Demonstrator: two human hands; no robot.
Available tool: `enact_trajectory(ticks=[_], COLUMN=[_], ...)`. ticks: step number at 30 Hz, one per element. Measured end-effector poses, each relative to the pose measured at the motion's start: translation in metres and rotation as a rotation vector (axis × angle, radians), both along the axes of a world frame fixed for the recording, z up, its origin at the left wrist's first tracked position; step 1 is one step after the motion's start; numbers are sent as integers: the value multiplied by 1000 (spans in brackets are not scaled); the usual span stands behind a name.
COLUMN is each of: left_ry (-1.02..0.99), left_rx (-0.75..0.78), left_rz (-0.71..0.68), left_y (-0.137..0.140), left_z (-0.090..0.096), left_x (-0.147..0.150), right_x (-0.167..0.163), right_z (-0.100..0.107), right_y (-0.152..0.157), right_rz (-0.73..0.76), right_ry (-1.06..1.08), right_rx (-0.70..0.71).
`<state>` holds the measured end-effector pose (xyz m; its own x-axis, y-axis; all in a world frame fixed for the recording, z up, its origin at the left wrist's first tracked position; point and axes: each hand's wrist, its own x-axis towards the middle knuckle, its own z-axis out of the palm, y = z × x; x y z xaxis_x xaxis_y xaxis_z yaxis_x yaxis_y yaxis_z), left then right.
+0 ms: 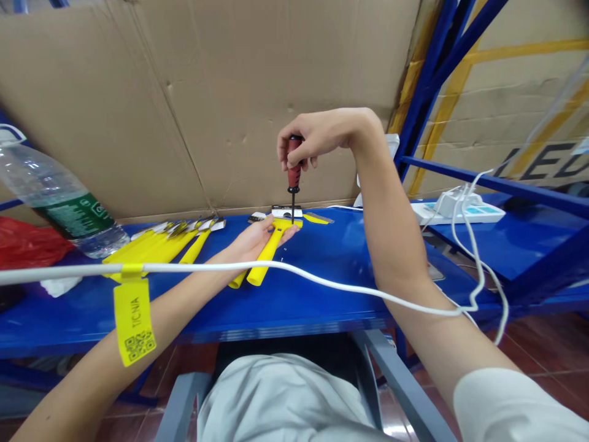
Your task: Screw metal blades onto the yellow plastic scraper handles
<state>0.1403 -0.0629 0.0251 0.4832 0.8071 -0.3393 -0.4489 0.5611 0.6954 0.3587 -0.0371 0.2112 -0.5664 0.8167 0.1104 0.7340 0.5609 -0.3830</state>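
Head view: a brown cardboard sheet (pixel 276 92) stands upright behind the yellow T-shaped tool (pixel 269 252), and a blue bench (pixel 331 264) lies beneath it. A white cable (pixel 331 285) crosses the view on my side of the tool. Well to the tool's left, a clear bottle (pixel 83 212) with a green label leans at a tilt; a red plastic bag (pixel 32 242) lies farther left. Well to its right sits a white power strip (pixel 490 212), a plug block on top. Nearer on the left, yellow-handled tools (pixel 147 245) lie grouped, their handle ends toward me.

My right hand (pixel 304 144) is above the tool, fingers curled around a red screwdriver (pixel 293 172) handle. My left hand (pixel 257 239) grips the tool at its crosswise head, with the handle pointing toward me. The screwdriver stands upright, shaft down at that head; whether the tip is seated is too small to confirm. A yellow tag (pixel 134 322) hangs from the cable, to the tool's left. Just right of the tool's head lies a flat yellow piece (pixel 317 218).
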Motion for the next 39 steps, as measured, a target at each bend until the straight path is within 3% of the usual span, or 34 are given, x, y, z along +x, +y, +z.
enact_trajectory(ticks=[4,9,13,18,22,27,30,39], left_ry=[31,8,38,44,31,73,76,247], left_rx=[4,14,27,-9,5,-7,-15,224], left_rz=[-21,-58,-45,-48,-79,-112,-143,-141], left_y=[1,5,4,-1,-2,0,1,34], left_z=[4,1,1,5,5,1,0,-8], left_x=[0,-1,0,3,4,5,7,13], right_x=[-1,3,7,5,2,4,6,19], right_z=[1,2,2,2,2,1,1,6], right_y=[-7,-5,1,-4,-3,4,1,-1], right_rz=[-92,-17,-105,-48,-162,-25,-33,26], right_ry=[-3,17,-18,-28,-96,-104,-105,-50], right_rx=[36,-16,7,-43,2,-49,-38,-14])
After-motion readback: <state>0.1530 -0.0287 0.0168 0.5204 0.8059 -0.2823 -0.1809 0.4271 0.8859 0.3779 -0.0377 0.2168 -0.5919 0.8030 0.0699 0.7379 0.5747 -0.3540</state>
